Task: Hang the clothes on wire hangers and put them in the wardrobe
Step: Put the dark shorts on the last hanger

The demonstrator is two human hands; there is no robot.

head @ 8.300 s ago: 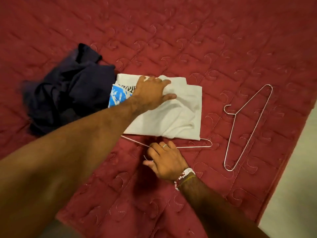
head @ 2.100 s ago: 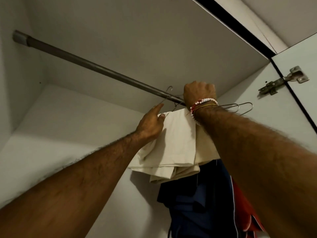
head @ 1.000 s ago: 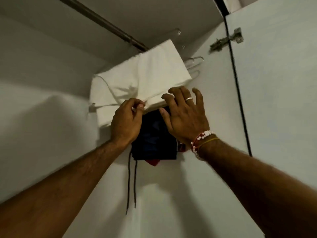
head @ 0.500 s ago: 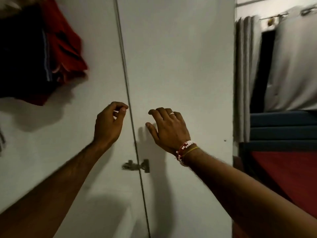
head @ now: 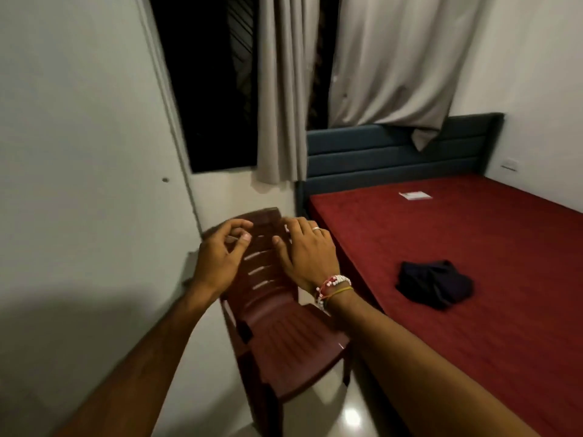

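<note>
Head view shows the left hand (head: 220, 260) and right hand (head: 306, 250) empty, fingers loosely curled, near the chair (head: 284, 335); the dark garment (head: 433, 287) lies crumpled on the bed (head: 473, 357) to the right, so I'd step over and shake it flat before hunting a hanger.
</note>
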